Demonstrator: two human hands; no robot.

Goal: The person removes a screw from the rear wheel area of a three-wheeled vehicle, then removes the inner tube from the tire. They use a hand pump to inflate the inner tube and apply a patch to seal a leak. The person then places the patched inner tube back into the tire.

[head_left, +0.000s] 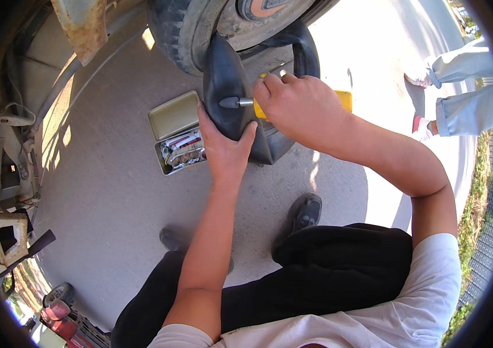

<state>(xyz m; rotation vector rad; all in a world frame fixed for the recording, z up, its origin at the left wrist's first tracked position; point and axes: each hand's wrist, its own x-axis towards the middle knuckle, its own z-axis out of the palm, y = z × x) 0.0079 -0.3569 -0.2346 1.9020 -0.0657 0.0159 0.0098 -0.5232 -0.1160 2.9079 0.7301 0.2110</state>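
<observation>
A black rubber inner tube (223,69) hangs out from under the tyre of a wheel (181,36) at the top middle. My left hand (223,149) grips its near side, with thumb and forefinger spread along the rubber and the other fingers hidden. In my right hand (307,110) is a yellow handheld power tool (344,100), my fist wrapped round its body. The tool's grey cone-shaped grinding bit (231,102) points left and lies over the tube's surface, between my two hands. Whether the bit is spinning, I cannot tell.
An open metal tin (173,116) with tubes and small repair items stands on the pavement left of the inner tube. A person in light jeans (468,110) stands at the right. Rusty vehicle parts (84,29) are at the upper left, and a red machine (64,325) is at the lower left.
</observation>
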